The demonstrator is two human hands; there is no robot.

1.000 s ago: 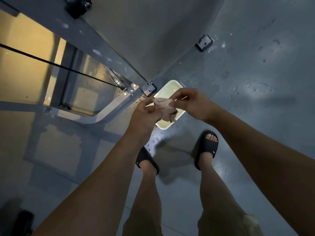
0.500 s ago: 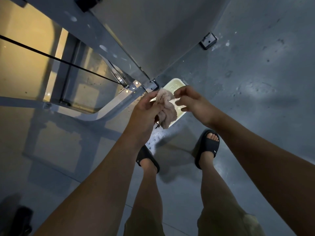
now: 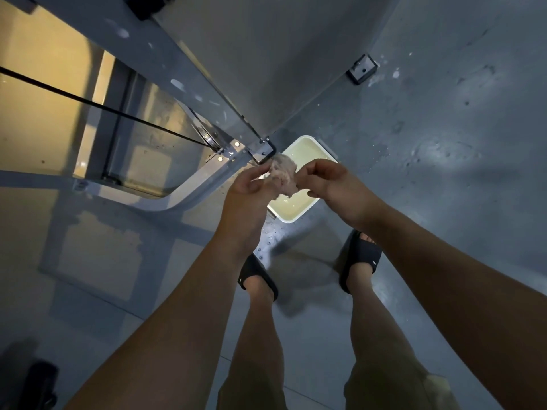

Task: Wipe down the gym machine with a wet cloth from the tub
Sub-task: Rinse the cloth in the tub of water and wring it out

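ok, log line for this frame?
phase: prep | left hand: pinching cloth | right hand: pinching cloth | cloth: bunched above tub | tub: on floor, liquid inside

Machine frame (image 3: 189,72) close beside tub (image 3: 296,220)

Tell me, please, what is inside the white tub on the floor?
The white tub holds pale, shiny liquid. The cloth, held by the left hand and right hand, hides its middle, so anything there cannot be seen.
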